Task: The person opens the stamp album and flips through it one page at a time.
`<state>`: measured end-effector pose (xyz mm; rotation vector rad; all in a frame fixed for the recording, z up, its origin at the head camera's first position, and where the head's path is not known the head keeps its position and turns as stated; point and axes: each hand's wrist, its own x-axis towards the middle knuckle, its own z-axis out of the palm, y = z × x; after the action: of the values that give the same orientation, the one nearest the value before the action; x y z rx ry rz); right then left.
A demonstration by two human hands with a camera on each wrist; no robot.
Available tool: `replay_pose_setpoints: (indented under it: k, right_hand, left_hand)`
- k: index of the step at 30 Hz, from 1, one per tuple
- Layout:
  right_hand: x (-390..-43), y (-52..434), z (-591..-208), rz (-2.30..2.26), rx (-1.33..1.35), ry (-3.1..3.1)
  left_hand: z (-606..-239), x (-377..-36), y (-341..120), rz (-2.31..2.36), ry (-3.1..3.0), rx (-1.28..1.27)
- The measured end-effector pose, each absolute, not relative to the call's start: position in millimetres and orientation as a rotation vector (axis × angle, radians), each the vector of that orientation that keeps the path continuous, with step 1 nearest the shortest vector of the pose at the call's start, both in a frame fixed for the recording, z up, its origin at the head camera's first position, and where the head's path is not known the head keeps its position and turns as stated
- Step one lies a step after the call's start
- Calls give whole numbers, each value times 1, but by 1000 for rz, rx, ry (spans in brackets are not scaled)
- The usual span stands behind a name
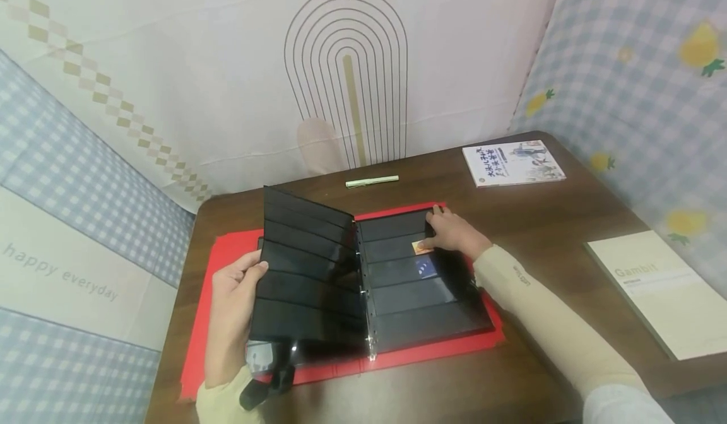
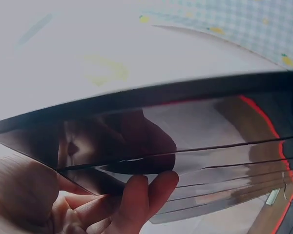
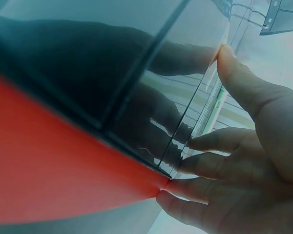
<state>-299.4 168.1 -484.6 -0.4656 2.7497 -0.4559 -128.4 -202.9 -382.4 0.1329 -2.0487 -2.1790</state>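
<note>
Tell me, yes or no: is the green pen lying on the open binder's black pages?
No. The green pen lies on the bare wooden table behind the binder, apart from its black pages.

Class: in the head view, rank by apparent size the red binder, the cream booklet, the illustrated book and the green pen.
1. red binder
2. cream booklet, though it is cut off at the frame edge and lies nearer the camera
3. illustrated book
4. green pen

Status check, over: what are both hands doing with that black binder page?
Left hand grips raised black page by its edge. Right hand presses orange card on right page. Nothing blocking.
</note>
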Motion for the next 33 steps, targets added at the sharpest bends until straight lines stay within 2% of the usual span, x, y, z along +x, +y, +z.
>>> replay_pose_setpoints:
  k: [5, 12, 19, 33]
  right_hand:
    - [-300, 167, -484, -450, -443, 2738]
    - [-300, 164, -485, -464, -428, 2738]
    - [-300, 166, -483, -454, -417, 2750]
    - [-299, 171, -484, -455, -414, 2772]
  left_hand:
    - [-392, -124, -215, -2162, -2040, 147]
    - [-408, -116, -237, -2182, -2044, 325]
    - [-424, -113, -250, -2237, -2033, 394]
    - [-457, -107, -265, -1969, -2351, 507]
